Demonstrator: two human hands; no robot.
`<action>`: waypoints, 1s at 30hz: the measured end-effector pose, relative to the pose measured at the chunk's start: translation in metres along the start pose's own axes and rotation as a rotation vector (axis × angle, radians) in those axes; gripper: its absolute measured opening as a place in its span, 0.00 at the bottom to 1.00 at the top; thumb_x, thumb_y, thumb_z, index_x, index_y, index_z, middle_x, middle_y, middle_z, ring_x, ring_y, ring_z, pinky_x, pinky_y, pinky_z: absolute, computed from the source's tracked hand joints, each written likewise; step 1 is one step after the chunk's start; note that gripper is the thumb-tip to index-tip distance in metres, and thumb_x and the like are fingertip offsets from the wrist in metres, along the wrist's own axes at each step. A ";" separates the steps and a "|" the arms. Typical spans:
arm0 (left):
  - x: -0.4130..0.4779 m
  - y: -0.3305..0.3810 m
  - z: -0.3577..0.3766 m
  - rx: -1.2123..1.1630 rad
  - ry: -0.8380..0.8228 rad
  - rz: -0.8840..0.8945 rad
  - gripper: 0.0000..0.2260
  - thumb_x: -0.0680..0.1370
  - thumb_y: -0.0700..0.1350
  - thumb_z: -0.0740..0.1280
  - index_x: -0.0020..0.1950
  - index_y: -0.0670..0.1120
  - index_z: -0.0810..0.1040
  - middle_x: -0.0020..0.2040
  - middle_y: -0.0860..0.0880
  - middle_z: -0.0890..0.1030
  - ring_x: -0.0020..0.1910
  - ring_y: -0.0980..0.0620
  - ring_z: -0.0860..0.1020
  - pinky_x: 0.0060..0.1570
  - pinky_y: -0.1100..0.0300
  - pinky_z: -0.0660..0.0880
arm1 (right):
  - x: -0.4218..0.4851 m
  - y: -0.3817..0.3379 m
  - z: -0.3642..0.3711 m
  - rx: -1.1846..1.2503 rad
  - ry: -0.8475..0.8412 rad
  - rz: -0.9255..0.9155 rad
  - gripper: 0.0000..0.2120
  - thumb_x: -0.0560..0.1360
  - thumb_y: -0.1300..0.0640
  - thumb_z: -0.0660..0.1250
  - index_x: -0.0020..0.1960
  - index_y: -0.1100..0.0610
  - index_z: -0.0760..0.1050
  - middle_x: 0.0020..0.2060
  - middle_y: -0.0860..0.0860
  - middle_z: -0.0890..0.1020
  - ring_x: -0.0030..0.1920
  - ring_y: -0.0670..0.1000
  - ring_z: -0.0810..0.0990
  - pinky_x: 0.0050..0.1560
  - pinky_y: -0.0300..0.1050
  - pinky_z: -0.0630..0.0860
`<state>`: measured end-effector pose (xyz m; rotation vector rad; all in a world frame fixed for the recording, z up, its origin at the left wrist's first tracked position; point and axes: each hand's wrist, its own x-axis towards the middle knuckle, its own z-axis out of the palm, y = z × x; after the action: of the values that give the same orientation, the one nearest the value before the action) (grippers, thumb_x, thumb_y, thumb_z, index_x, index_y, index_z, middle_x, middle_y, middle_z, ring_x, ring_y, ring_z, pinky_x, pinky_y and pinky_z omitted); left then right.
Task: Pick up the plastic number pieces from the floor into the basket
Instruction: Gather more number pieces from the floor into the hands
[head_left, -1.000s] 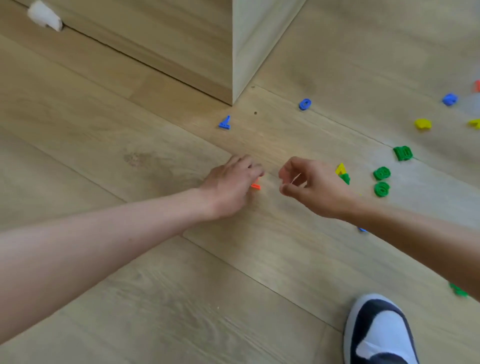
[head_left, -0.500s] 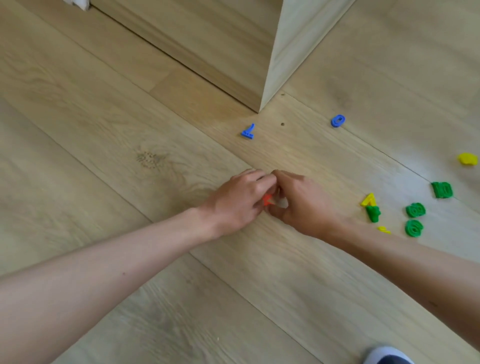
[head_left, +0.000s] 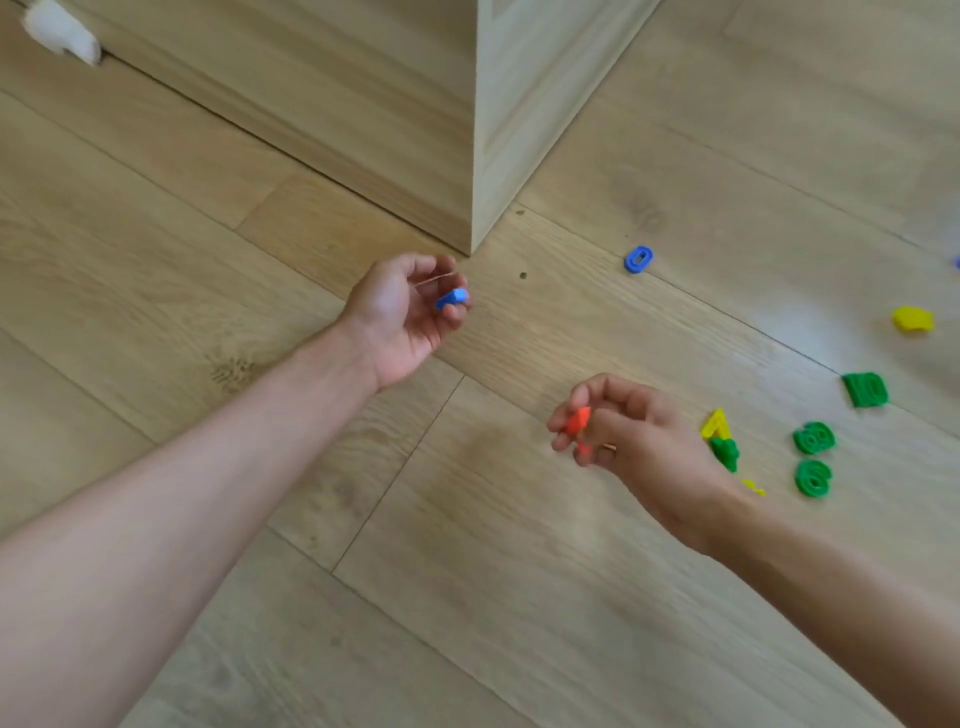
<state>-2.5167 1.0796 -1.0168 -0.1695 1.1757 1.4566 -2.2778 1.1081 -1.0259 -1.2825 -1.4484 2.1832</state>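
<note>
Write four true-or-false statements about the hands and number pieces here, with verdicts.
1. The left hand holds a blue piece. True.
2. The right hand is empty. False: it pinches an orange piece.
3. A blue 0 lies on the floor. True.
4. The green 10 lies left of both hands. False: it lies right of them.

Small blue plastic number piece (head_left: 453, 299) in the left hand (head_left: 400, 317), orange-red plastic number piece (head_left: 577, 421) in the right hand (head_left: 639, 441). The plank floor (head_left: 467, 597) shows pale oak grain. On it are a blue plastic zero (head_left: 638, 259), a yellow plastic lump-shaped piece (head_left: 912, 319), a green plastic ten (head_left: 865, 389) and a yellow angular plastic digit (head_left: 716, 423).
</note>
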 end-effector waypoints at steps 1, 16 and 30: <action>0.004 0.003 0.001 0.091 0.006 0.025 0.09 0.79 0.39 0.57 0.40 0.42 0.71 0.32 0.46 0.71 0.23 0.53 0.70 0.19 0.65 0.64 | 0.000 -0.003 -0.004 0.105 -0.022 0.053 0.11 0.70 0.72 0.60 0.46 0.59 0.75 0.41 0.59 0.82 0.39 0.53 0.80 0.38 0.44 0.74; 0.040 -0.019 0.003 1.947 0.234 0.896 0.12 0.78 0.50 0.64 0.49 0.40 0.76 0.48 0.37 0.79 0.48 0.34 0.77 0.42 0.47 0.72 | -0.011 -0.007 -0.104 -1.663 0.534 -0.070 0.24 0.72 0.32 0.61 0.51 0.53 0.72 0.39 0.54 0.81 0.40 0.60 0.80 0.33 0.47 0.70; -0.005 -0.086 0.077 0.268 -0.303 -0.175 0.10 0.78 0.44 0.53 0.40 0.45 0.70 0.36 0.45 0.76 0.22 0.55 0.64 0.19 0.66 0.57 | -0.010 -0.005 -0.138 -0.463 0.569 -0.096 0.12 0.74 0.54 0.63 0.33 0.55 0.74 0.25 0.47 0.71 0.26 0.48 0.67 0.24 0.43 0.65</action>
<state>-2.4062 1.1140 -1.0231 0.1276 1.0652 1.1136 -2.1684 1.1921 -1.0350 -1.7440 -1.7474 1.2869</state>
